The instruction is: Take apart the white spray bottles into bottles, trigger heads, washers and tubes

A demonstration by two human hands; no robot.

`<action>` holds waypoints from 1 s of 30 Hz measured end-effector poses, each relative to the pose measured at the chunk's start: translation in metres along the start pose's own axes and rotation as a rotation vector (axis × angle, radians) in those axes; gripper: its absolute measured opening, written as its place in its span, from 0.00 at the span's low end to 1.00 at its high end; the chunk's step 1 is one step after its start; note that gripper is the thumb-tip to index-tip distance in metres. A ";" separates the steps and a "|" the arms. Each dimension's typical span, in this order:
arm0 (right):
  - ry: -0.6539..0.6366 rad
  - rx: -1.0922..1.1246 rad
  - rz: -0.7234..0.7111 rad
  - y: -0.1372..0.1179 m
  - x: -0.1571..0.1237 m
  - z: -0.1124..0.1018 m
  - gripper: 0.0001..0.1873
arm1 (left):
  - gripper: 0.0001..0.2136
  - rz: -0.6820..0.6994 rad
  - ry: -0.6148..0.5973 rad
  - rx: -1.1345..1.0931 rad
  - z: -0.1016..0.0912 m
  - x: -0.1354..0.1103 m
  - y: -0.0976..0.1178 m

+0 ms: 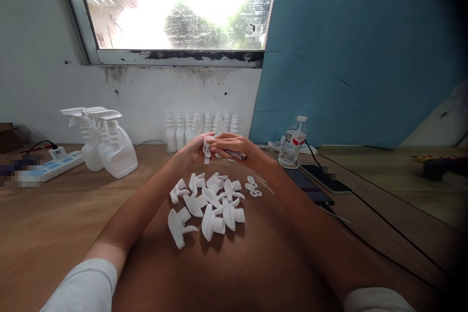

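Observation:
In front of the row of bottles, my left hand (196, 148) is closed around a white trigger spray head (206, 157). My right hand (236, 143) meets it from the right, its fingers touching the spray head's top. A dark pen (237, 154) sticks out from under the right fingers, held in that hand. Several loose white spray heads (208, 224) lie in a cluster on the table nearer to me. To their right are several small white washers (252, 186) and thin clear tubes (265, 185).
White bottles without heads (170, 134) stand along the wall. Bottles with spray heads (119, 153) stand at left beside a power strip (51, 168). At right are a water bottle (293, 141), a phone (324, 178), a dark flat device (310, 187) and black cables (387, 226).

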State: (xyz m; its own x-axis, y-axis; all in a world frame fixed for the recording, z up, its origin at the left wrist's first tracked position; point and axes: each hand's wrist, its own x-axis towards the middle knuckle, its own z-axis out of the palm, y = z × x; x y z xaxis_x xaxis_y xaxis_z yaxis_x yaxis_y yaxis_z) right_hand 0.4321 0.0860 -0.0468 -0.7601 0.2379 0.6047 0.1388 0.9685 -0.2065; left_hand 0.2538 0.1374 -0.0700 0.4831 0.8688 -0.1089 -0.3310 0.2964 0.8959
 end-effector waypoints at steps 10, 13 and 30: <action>0.063 -0.219 -0.030 0.011 0.004 0.020 0.15 | 0.14 0.041 0.051 0.055 0.002 0.003 -0.002; 0.181 -0.105 0.014 0.013 0.002 0.018 0.15 | 0.10 0.062 0.072 0.143 0.001 0.003 -0.003; -0.579 0.210 1.210 0.014 -0.032 -0.050 0.18 | 0.15 -0.429 0.040 1.610 -0.048 -0.017 0.018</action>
State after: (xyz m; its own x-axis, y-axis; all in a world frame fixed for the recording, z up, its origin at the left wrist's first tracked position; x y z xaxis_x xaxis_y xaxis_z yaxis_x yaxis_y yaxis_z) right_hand 0.4899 0.0956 -0.0306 -0.3948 0.8097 -0.4342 0.8450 0.1345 -0.5175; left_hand 0.2009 0.1469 -0.0722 0.2836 0.8544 -0.4353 0.9415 -0.1619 0.2955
